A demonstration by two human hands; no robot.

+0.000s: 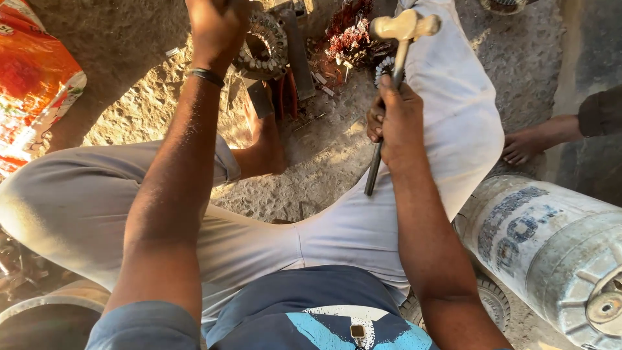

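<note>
Right hand (396,123) grips hammer (396,58) mid-shaft, head raised. Left hand (217,29) closed over motor stator (265,45) on ground between your legs, grasp unclear. Off-line strike likely hits your left fingers. Keep bare foot (265,152) clear.

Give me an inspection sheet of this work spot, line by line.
Surface: rough ground, sunlit and dusty.
Job's things: hammer raised in right hand; ring-shaped motor stator under left hand.
Clutter: copper wire bundle, metal scraps.
Grippers: both hands closed in a grip; what the left holds is hidden.
Cables: nothing seen.
Surroundings: pale cylinder on its side, orange sack, another person's hand.
</note>
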